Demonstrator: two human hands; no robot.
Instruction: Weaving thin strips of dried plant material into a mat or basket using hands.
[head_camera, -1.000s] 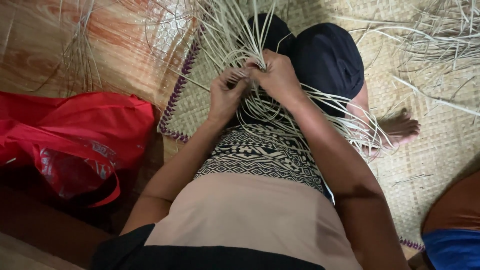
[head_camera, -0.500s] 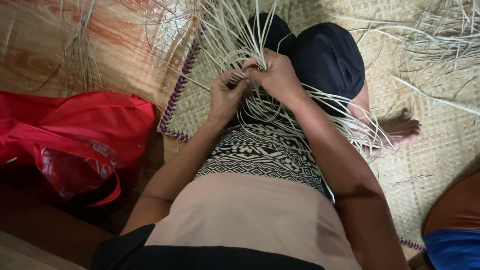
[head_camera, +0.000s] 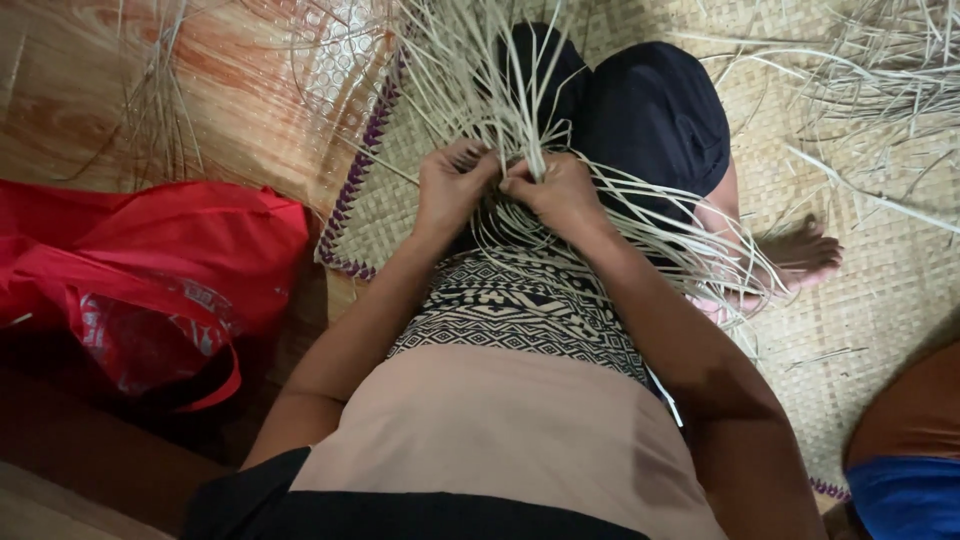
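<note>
Centre frame: left hand (head_camera: 452, 190) and right hand (head_camera: 556, 192) side by side, both pinching pale straw strands (head_camera: 480, 70) fanning toward upper frame. Beneath, woven mat (head_camera: 880, 290) with purple edging. Left of frame, red bag (head_camera: 150, 270) on wooden floor (head_camera: 60, 110).

A home floor used as a weaving spot

The person sits barefoot on a woven mat (head_camera: 880, 290) laid over a wood-patterned floor (head_camera: 70, 110) — loose pale straw strips (head_camera: 880, 60) lie scattered about, and a red cloth bag (head_camera: 150, 270) sits on the floor beside the mat's purple-edged border (head_camera: 350, 200).
</note>
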